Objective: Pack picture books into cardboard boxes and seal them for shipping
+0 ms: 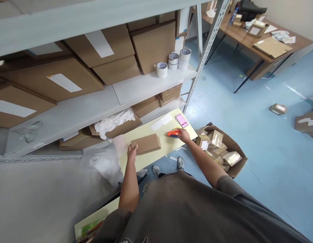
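A small brown cardboard box lies on the pale yellow table. My left hand grips its left end, thumb on top. To the right, my right hand is closed around an orange and blue tape dispenser, with a yellow roll partly showing behind it. Just beyond that hand is a pink phone-like item, blurred out in the view. A white paper strip rests flat at the table's far side.
A large open carton holding several taped small boxes stands on the floor at right. Metal shelving carries big cartons and white tape rolls. Clear plastic bags bunch up at the table's left. Another desk stands at back right.
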`<action>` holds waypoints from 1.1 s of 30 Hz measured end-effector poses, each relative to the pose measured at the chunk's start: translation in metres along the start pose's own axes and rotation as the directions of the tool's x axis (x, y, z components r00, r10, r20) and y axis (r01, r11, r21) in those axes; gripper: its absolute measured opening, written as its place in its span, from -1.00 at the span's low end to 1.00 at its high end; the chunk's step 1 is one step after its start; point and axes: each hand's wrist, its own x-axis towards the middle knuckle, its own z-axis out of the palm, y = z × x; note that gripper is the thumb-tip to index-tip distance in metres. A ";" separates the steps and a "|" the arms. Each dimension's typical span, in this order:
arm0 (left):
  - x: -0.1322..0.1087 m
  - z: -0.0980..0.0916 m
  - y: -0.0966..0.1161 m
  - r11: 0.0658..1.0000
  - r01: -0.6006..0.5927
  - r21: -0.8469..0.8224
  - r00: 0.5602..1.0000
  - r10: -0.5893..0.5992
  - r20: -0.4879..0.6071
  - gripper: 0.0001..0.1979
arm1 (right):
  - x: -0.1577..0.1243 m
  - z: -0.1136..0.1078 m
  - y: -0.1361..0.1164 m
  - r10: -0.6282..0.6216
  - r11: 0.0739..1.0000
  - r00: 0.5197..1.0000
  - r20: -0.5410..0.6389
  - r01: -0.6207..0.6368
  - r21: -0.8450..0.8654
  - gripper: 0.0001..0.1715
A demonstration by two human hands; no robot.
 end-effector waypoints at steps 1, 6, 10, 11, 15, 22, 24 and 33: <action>-0.005 0.003 0.000 1.000 0.006 -0.001 1.000 -0.006 -0.012 -0.57 | 0.003 -0.001 0.009 -0.022 1.000 0.999 0.031 0.022 -0.007 -0.48; -0.024 0.012 0.003 1.000 0.011 -0.027 1.000 -0.011 -0.008 -0.57 | 0.022 0.019 0.031 -0.002 0.994 0.968 0.251 0.030 -0.109 -0.51; -0.029 0.014 0.006 0.999 0.023 -0.026 1.000 -0.024 -0.021 -0.54 | 0.029 0.041 0.032 0.122 0.933 0.923 0.365 0.019 -0.358 -0.57; -0.030 0.014 0.007 1.000 0.027 -0.011 0.999 -0.028 -0.038 -0.56 | 0.029 0.044 0.032 0.142 0.912 0.919 0.369 0.024 -0.409 -0.57; -0.037 0.016 0.009 0.996 0.035 0.077 0.993 -0.027 -0.111 -0.64 | 0.028 0.048 0.031 0.174 0.864 0.921 0.350 0.027 -0.503 -0.57; -0.042 0.019 0.009 0.982 0.046 0.182 0.993 -0.026 -0.112 -0.63 | 0.028 0.022 0.003 -0.085 0.869 0.969 0.232 0.186 -0.458 -0.51; -0.042 0.019 0.008 0.978 0.045 0.204 0.995 -0.026 -0.094 -0.61 | 0.028 0.013 -0.024 -0.220 0.867 0.947 0.235 0.300 -0.398 -0.49; -0.050 0.022 0.004 0.971 -0.032 0.238 0.996 0.051 -0.077 -0.57 | 0.001 0.008 -0.170 -0.343 0.933 0.830 0.440 0.354 0.061 -0.33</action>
